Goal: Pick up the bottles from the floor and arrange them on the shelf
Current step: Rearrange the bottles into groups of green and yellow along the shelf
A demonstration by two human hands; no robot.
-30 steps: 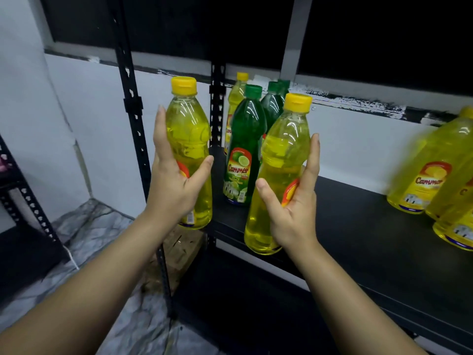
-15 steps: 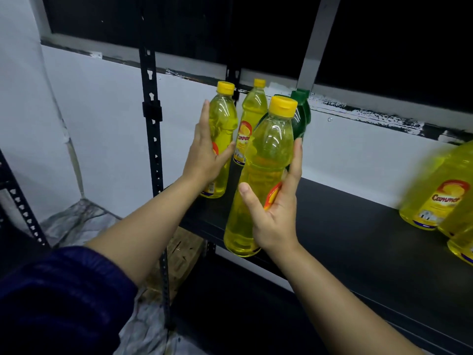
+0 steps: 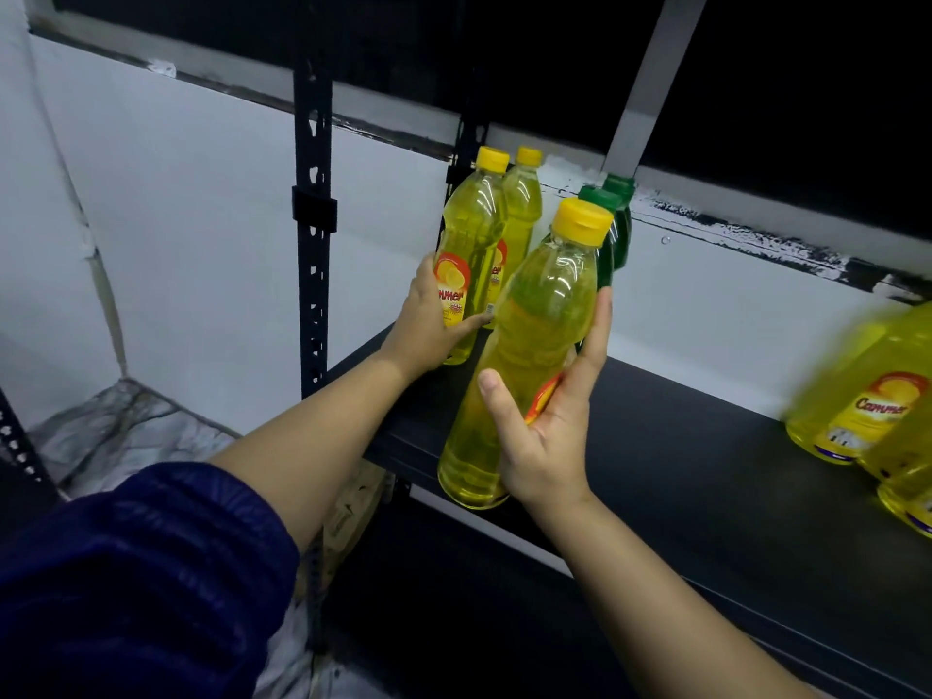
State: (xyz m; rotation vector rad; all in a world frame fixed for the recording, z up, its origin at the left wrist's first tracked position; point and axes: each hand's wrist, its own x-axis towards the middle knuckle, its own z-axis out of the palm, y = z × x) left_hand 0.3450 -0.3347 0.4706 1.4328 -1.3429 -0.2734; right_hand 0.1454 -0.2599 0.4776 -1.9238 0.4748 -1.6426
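Two yellow bottles held — left hand [image 3: 428,330], right hand [image 3: 544,436]; two green bottles [image 3: 613,234] behind.

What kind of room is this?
Probably a storeroom or a shop's back room: a black metal shelf holds matching yellow bottles and green bottles, against a bare white wall.

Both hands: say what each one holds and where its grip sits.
Left hand grips a yellow bottle at its label. Right hand grips another yellow bottle around the labelled middle.
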